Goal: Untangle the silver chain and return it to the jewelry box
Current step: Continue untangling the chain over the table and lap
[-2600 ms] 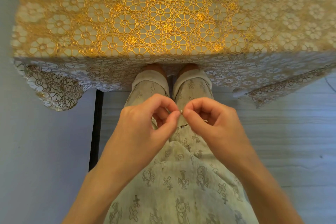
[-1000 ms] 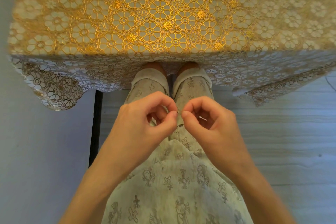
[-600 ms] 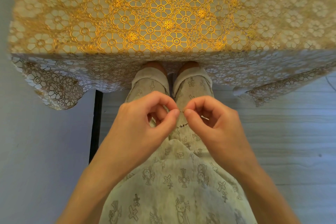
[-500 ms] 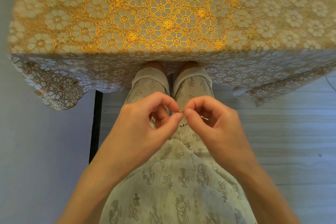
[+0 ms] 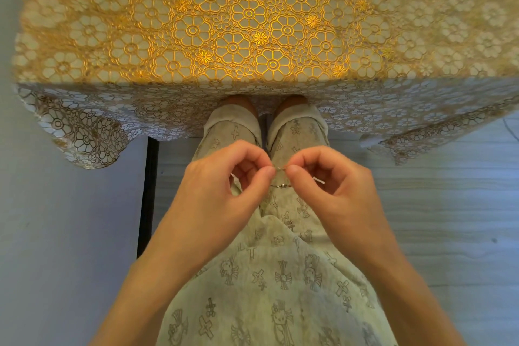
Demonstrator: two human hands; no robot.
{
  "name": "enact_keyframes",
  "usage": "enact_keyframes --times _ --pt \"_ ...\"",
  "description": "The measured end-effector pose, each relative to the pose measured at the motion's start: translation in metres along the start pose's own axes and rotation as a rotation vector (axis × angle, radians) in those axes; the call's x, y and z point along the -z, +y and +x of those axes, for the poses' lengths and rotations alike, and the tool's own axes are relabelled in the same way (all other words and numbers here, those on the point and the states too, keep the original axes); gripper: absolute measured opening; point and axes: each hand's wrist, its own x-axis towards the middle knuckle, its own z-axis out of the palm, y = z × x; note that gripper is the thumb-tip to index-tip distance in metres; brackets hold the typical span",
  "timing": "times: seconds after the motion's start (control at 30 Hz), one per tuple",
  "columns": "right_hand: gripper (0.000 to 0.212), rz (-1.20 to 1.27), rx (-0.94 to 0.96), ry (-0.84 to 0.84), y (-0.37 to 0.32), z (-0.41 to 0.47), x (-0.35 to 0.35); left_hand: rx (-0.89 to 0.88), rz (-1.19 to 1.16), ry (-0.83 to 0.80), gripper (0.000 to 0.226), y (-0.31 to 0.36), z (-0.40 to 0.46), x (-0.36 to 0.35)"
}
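Observation:
The thin silver chain (image 5: 280, 185) hangs in a short loop between my two hands, held over my lap in front of the table. My left hand (image 5: 224, 191) pinches one part of it between thumb and forefinger. My right hand (image 5: 334, 191) pinches it a finger's width away, its other fingers curled. A short taut piece runs between the fingertips, and a small clasp or knot dangles just below. Most of the chain is hidden inside my hands. At the frame's top edge only a dark sliver shows, and I cannot tell whether it is the jewelry box.
The table (image 5: 252, 22) ahead wears a gold and white floral lace cloth that droops over its near edge. My legs in patterned pale trousers (image 5: 266, 275) reach under it. A black table leg (image 5: 147, 191) stands at left; pale wood floor (image 5: 435, 205) lies at right.
My fingertips have shifted slightly along the chain, parting a little so a short taut piece shows between them. Both hands stay at the same place above my lap.

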Motion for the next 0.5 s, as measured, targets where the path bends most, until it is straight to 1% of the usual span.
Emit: enact_keyframes --times 0.07,0.13,0.23,0.3,0.33,0.37,0.43,0.5 --pt "0.012 0.014 -0.012 0.018 -0.0001 0.0000 0.0012 0.019 -0.028 0.016 0.010 -0.0001 0.0004 0.0009" --pt "0.008 0.049 -0.037 0.031 -0.0005 0.0004 0.0029 0.060 -0.115 0.032 0.007 0.0001 0.0008 0.0022" --pt "0.007 0.092 -0.072 0.035 0.0002 0.0012 0.0040 0.146 -0.380 0.007 0.008 0.0010 0.0015 0.0032" --pt "0.007 0.099 -0.081 0.026 0.0010 0.0018 0.0032 0.195 -0.541 -0.049 0.011 0.0000 0.0018 0.0045" --pt "0.007 0.095 -0.079 0.017 0.0014 0.0022 0.0029 0.208 -0.574 -0.089 0.011 -0.0006 0.0027 0.0045" --pt "0.007 0.091 -0.076 0.004 0.0015 0.0024 0.0027 0.214 -0.561 -0.127 0.012 -0.0015 0.0034 0.0040" --pt "0.006 0.091 -0.072 -0.028 0.0015 0.0024 0.0023 0.218 -0.453 -0.171 0.019 -0.0034 0.0047 0.0005" --pt "0.006 0.095 -0.069 -0.042 0.0016 0.0024 0.0025 0.214 -0.357 -0.159 0.024 -0.0041 0.0056 -0.0027"
